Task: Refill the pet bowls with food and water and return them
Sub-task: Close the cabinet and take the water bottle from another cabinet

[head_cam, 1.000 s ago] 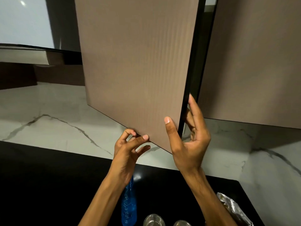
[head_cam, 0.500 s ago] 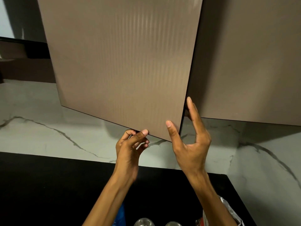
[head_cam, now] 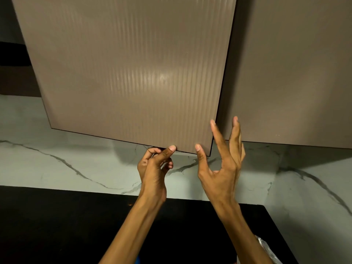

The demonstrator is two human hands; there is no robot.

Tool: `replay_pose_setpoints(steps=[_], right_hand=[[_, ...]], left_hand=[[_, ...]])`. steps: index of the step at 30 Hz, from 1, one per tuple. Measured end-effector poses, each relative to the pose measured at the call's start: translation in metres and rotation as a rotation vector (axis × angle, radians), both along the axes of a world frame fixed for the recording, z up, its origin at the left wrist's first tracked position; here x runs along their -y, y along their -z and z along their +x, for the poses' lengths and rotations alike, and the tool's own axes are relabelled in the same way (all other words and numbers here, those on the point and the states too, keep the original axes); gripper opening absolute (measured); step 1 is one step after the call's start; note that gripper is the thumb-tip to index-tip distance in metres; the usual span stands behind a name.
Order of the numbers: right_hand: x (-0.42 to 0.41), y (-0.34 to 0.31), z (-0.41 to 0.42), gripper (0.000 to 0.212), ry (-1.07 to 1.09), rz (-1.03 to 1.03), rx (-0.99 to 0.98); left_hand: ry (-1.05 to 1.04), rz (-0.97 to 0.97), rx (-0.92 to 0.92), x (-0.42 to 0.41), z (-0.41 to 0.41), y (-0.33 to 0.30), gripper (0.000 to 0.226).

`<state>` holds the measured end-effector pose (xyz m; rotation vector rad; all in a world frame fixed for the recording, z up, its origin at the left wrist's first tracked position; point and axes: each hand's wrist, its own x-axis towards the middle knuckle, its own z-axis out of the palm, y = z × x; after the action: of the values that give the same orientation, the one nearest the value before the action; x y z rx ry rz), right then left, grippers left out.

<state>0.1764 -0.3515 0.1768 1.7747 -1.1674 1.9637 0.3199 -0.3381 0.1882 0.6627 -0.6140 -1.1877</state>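
Note:
A brown ribbed wall cabinet door (head_cam: 129, 73) fills the upper middle, almost flush with the neighbouring door (head_cam: 295, 73). My left hand (head_cam: 154, 166) pinches the door's bottom edge near its right corner, thumb in front and fingers curled behind. My right hand (head_cam: 221, 162) hovers just right of that corner with fingers spread, holding nothing; its thumb tip rests near the door's lower edge. A crumpled silver foil bag (head_cam: 266, 250) shows at the bottom right on the black counter (head_cam: 57, 225). A sliver of blue bottle (head_cam: 138, 261) peeks out under my left forearm. No bowls are visible.
A white marble backsplash (head_cam: 57, 164) runs behind the counter and turns along the right wall (head_cam: 314, 206). The counter's right end stops near the corner.
The cabinet door has swung toward shut, closing the dark gap at its right edge. My right hand's fingers have come off the door edge. The view tilted up, hiding the bowls and most of the bottle.

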Motion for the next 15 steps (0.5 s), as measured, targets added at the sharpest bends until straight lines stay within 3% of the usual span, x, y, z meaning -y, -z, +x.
replay_pose_setpoints(steps=[15], right_hand=[[0.045,0.000,-0.014,0.062,0.154,0.084,-0.069]], left_hand=[[-0.065,0.031,-0.002,0.048,-0.014,0.003,0.038]])
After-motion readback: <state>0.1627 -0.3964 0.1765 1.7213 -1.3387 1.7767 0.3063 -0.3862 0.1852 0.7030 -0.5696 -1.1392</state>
